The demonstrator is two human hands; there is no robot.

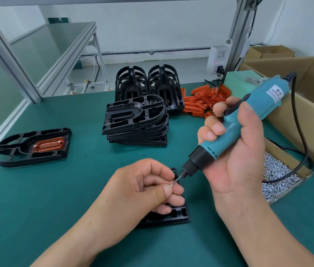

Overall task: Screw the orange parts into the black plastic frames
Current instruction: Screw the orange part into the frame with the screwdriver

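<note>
My right hand grips a teal electric screwdriver, its bit pointing down-left. My left hand pinches a small screw at the bit's tip. Under my left hand lies a black plastic frame, mostly hidden by the hand. At the left lies another black frame with an orange part seated in it. A stack of black frames stands mid-table, with more upright frames behind. Loose orange parts are heaped at the back right.
A cardboard box of small silver screws sits at the right, crossed by the screwdriver's black cable. A large cardboard box stands behind it. The green mat ends at an aluminium rail on the left.
</note>
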